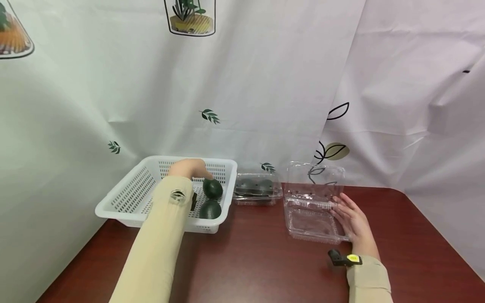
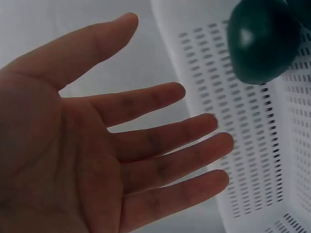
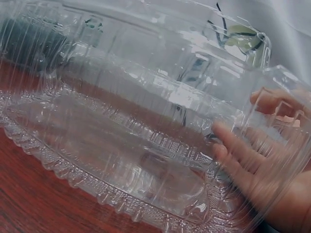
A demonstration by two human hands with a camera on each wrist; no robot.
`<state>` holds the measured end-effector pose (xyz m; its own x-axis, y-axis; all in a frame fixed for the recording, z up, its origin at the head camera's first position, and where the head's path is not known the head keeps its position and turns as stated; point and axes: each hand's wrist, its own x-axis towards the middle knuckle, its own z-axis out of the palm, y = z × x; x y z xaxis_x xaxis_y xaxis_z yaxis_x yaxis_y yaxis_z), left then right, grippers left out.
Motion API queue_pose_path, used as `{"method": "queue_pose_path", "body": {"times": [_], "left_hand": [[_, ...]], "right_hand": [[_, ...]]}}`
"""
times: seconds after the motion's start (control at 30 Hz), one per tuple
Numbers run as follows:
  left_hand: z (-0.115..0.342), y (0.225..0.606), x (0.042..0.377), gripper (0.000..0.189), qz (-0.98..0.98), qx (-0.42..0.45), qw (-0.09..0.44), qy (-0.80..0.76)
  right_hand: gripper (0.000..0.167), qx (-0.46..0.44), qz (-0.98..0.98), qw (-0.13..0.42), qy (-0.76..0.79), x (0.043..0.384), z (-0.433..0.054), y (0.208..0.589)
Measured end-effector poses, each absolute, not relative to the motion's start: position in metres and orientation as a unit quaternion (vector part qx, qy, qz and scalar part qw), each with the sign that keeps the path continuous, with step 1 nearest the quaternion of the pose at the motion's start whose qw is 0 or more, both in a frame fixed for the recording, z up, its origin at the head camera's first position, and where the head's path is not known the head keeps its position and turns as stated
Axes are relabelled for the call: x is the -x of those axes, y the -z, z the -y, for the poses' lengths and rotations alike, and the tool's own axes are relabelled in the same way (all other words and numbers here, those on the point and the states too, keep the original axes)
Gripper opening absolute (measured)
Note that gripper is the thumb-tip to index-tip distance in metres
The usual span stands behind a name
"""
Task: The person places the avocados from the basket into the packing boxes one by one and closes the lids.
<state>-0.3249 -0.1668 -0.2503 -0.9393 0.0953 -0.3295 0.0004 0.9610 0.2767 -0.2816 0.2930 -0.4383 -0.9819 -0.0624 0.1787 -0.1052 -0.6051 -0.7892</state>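
My left hand (image 1: 190,168) reaches over the white plastic basket (image 1: 129,219), close to a dark green, smooth, egg-shaped avocado (image 1: 212,189). In the left wrist view the left hand (image 2: 121,150) has its fingers spread and straight, with nothing in the palm; an avocado (image 2: 262,41) lies beyond the fingertips. Another avocado (image 1: 210,209) sits nearer the basket's front. At the right, my right hand (image 1: 352,221) rests against the side of a clear plastic clamshell box (image 1: 314,223), lid raised. In the right wrist view, the right hand (image 3: 262,160) shows through its clear wall.
A closed clear box (image 1: 257,200) holding dark green avocados stands between the basket and the raised-lid box. Behind everything hangs a white patterned cloth (image 1: 265,84). The dark red table (image 1: 257,261) extends along the front.
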Motion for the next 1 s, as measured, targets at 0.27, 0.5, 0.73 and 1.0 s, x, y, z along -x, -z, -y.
{"method": "queue_pose_path", "body": {"times": [0.27, 0.5, 0.73, 1.0], "left_hand": [[0.157, 0.267, 0.338, 0.059, -0.961, 0.028, 0.244, -0.123], [0.151, 0.289, 0.339, 0.09, -0.942, 0.156, 0.225, -0.194], [0.149, 0.301, 0.337, 0.125, -0.943, 0.179, 0.201, -0.196], [0.149, 0.315, 0.342, 0.121, -0.954, 0.157, 0.209, -0.149]], "right_hand": [[0.038, -0.082, 0.452, 0.016, -0.888, 0.28, -0.293, 0.437], [0.035, -0.069, 0.47, 0.017, -0.88, 0.28, -0.292, 0.435], [0.036, -0.071, 0.462, 0.015, -0.884, 0.282, -0.29, 0.436], [0.039, -0.059, 0.466, 0.018, -0.883, 0.282, -0.291, 0.436]]}}
